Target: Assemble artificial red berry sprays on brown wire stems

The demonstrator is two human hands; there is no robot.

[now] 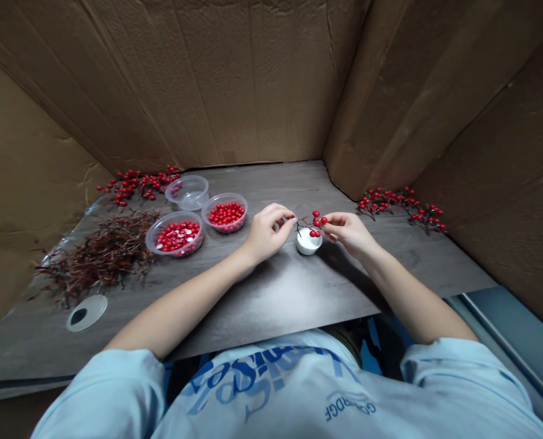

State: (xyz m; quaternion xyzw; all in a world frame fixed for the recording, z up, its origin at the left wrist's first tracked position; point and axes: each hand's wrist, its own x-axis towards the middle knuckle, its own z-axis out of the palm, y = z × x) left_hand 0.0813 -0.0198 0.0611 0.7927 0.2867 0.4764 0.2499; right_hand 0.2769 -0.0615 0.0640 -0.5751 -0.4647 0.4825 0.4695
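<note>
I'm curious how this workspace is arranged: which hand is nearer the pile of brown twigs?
Left. The left hand is right of the twig pile; the right hand is farther right, past the small white cup.

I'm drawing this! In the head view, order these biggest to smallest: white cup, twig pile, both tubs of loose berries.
Twig pile
Left berry tub and right berry tub: unsure; left looks wider but sits nearer
White cup

Glossy berries (317,223), rough twigs (102,253), smooth plastic tubs (193,198), matt cardboard walls (234,85), cloth shirt (312,396)
</note>
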